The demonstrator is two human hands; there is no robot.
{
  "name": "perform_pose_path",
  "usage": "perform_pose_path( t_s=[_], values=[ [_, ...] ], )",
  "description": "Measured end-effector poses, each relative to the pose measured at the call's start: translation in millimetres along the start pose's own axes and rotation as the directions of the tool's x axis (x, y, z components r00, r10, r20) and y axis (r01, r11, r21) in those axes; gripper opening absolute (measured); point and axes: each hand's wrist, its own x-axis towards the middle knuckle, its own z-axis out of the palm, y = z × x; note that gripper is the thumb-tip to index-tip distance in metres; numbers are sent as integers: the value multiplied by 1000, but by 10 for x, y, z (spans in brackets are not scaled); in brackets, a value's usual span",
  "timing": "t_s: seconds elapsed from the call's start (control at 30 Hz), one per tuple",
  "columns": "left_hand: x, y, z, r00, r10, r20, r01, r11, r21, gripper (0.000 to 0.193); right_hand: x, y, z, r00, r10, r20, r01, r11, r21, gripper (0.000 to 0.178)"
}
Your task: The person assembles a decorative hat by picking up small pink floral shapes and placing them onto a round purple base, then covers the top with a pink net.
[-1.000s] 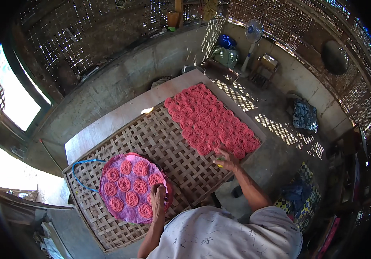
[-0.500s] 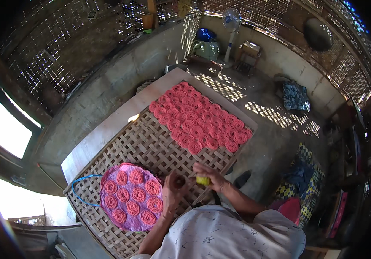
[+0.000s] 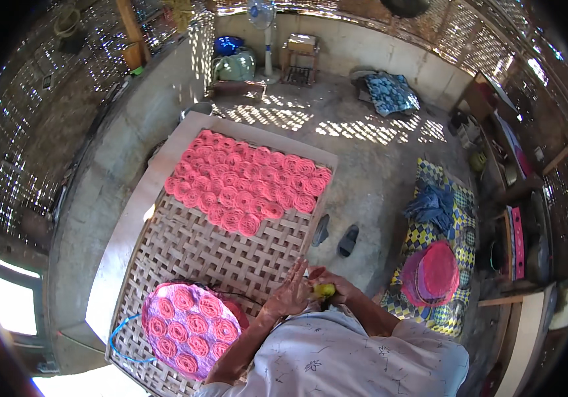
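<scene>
My left hand is over the near right edge of the woven bamboo rack, its fingers stretched out and close together. Beside it, my right hand is closed on a small yellow-green lump, whose kind I cannot make out. A small reddish-brown piece shows between the hands; which one holds it I cannot tell. To the left sits a round purple-covered tray bearing coiled pink nests of thin strands. More pink nests lie in close rows across the rack's far part.
A pale board borders the rack on the left. Dark sandals lie on the floor to the right, near a yellow checked mat with blue cloth and a pink round container. A fan stands by the far wall.
My view has swung to the right, bringing the mat and pink container into fuller sight. My hands have come together; my left hand's fingers have gone from curled to stretched.
</scene>
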Motion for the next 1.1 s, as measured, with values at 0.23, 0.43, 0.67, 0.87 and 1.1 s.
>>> perform_pose_path(
  t_s=[0.23, 0.43, 0.67, 0.87, 1.1],
  values=[
    [-242, 169, -258, 927, -358, -113, 350, 933, -80, 77, -962, -265, -1972, 781, -491, -387, 495, 864, -96, 24],
    [-1116, 139, -524, 704, -370, -606, 520, 850, 84, 56, -1760, -1067, -1954, -377, -100, -921, 641, 690, -337, 54],
    [-1558, 264, -637, 148, -420, -895, 579, 771, -266, 39, 132, -967, -1987, 204, -911, -359, -19, 363, -932, 44],
    [-1564, 323, -483, 61, -349, -935, 557, 790, -258, 38, 1785, -1194, 640, 671, -382, 635, 379, -560, -737, 42],
    [-1604, 412, -277, -180, -259, -949, 478, 820, -315, 38, 2436, -1518, 806, 809, 133, 573, 419, -814, -402, 30]
  ],
)
